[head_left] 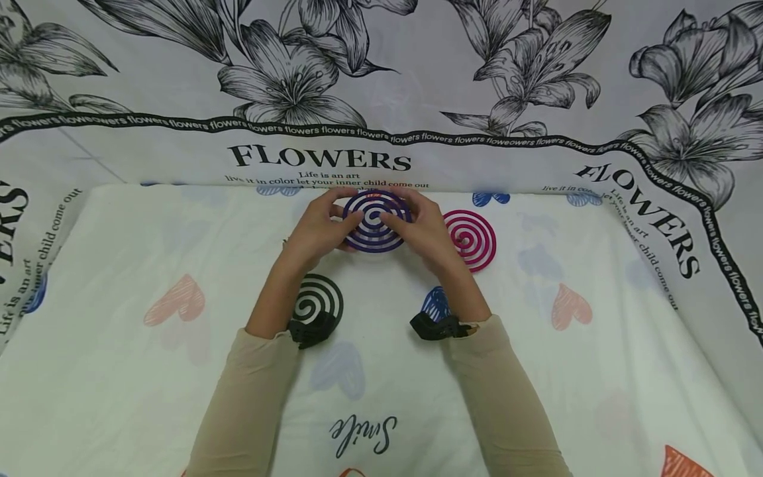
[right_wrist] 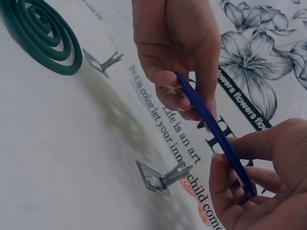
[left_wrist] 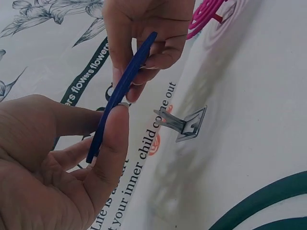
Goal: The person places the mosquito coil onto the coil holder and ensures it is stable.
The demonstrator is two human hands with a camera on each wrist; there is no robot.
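Observation:
Both hands hold a flat blue spiral coil (head_left: 377, 248) at the far side of the cloth. My left hand (head_left: 318, 228) pinches its left edge, thumb on the near face and fingers behind; my right hand (head_left: 426, 228) grips the right edge the same way. Both wrist views show the coil (left_wrist: 120, 91) (right_wrist: 211, 122) edge-on and tilted between the fingers. Below it, a small metal stand (left_wrist: 184, 125) (right_wrist: 163, 181) with an upright prong rests on the white surface. A second metal stand (right_wrist: 103, 63) shows near the green coil in the right wrist view.
A dark green spiral coil (head_left: 341, 306) lies by the left wrist, partly covered by a black wristband (head_left: 312, 329). Just right of the right hand is a pink spiral coil (head_left: 493, 242), with a small red piece (left_wrist: 218, 18) beside it. Flower-printed cloth (head_left: 417, 93) lies beyond.

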